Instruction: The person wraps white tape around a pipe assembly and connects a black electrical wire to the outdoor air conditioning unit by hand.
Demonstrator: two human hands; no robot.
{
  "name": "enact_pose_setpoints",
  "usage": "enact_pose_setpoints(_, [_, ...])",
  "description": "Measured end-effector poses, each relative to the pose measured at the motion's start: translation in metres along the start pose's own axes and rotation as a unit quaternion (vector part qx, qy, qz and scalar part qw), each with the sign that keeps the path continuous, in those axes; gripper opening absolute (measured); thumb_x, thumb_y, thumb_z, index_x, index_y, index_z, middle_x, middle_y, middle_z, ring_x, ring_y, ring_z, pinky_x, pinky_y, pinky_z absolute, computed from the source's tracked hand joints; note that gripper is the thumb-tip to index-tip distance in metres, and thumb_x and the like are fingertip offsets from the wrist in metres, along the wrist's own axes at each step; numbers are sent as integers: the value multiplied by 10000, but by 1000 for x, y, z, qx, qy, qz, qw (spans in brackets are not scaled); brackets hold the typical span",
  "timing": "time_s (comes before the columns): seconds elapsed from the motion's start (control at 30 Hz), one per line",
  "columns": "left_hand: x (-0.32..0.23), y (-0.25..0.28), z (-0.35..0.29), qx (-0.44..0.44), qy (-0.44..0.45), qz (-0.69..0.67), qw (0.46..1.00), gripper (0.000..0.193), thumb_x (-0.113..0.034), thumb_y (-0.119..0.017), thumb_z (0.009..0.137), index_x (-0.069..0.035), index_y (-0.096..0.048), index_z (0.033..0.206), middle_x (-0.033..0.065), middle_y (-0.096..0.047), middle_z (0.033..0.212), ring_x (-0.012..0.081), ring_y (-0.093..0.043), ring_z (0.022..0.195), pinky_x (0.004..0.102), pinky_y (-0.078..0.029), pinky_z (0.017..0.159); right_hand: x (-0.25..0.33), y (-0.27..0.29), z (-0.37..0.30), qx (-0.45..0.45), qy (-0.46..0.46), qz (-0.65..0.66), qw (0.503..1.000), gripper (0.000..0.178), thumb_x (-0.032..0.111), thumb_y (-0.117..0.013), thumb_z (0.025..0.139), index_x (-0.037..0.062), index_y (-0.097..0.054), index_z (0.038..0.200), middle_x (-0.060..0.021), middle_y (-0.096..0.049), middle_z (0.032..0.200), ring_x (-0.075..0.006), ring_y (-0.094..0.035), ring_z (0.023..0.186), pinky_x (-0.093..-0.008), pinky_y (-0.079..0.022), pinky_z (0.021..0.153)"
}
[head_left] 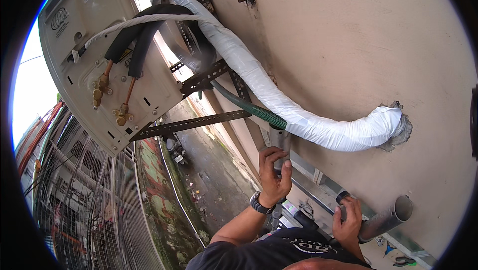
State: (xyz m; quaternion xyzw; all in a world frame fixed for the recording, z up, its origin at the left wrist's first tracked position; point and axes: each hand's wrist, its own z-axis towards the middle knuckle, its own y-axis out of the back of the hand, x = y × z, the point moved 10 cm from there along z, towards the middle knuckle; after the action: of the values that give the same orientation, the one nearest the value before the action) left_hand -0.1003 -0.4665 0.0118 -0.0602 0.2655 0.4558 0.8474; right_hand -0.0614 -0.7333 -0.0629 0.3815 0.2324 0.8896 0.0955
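My left hand (275, 183), with a dark watch on its wrist, has its fingers curled at a grey pipe (280, 140) below the wrapped line. My right hand (348, 221) is closed beside a short dark ring-shaped end (342, 197); what its fingers hold is partly hidden. Close by it lies a wide grey tube (393, 215) with an open end. Above both hands, a thick white-wrapped pipe bundle (303, 123) runs from a broken hole (398, 133) in the wall up to the left. A green braided hose (254, 110) comes out of the wrapping.
An outdoor air-conditioner unit (99, 1) rests on a black slotted metal bracket (194, 123). Black-insulated copper pipes (144, 41) meet its brass valves (102, 91). Metal ladder rails (318, 175) slant under my hands. Far below are an alley (214, 170), a parked motorcycle (175, 150) and wire fencing (109, 210).
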Motion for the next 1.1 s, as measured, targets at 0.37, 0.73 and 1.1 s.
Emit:
enact_pose_setpoints(0.37, [49, -32, -99, 148, 142, -97, 974, 114, -89, -648, 990, 1, -666, 1059, 126, -632, 1013, 263, -637, 919, 348, -511, 825, 6, -14, 7, 38, 39, -58, 997, 193, 18, -615, 892, -54, -604, 1071, -256, -621, 1092, -449, -591, 991, -515, -470, 885])
enact_pose_setpoints(0.73, [45, -50, -102, 278, 102, -157, 942, 277, -168, -725, 958, -14, -646, 1174, 130, -650, 1044, 261, -690, 840, 355, -562, 751, -1, -16, 7, 25, -3, -35, 999, 128, 46, -642, 928, -28, -600, 1023, -215, -645, 1002, -405, -635, 932, -473, -499, 833])
enact_pose_setpoints(1.1, [44, -57, -94, 369, 125, -204, 898, 334, -162, -739, 941, -39, -650, 1238, 134, -632, 1146, 279, -665, 948, 368, -549, 855, 17, -45, 26, 48, -58, 5, 997, 246, 47, -682, 911, -24, -606, 1133, -196, -662, 1042, -358, -666, 945, -432, -517, 863])
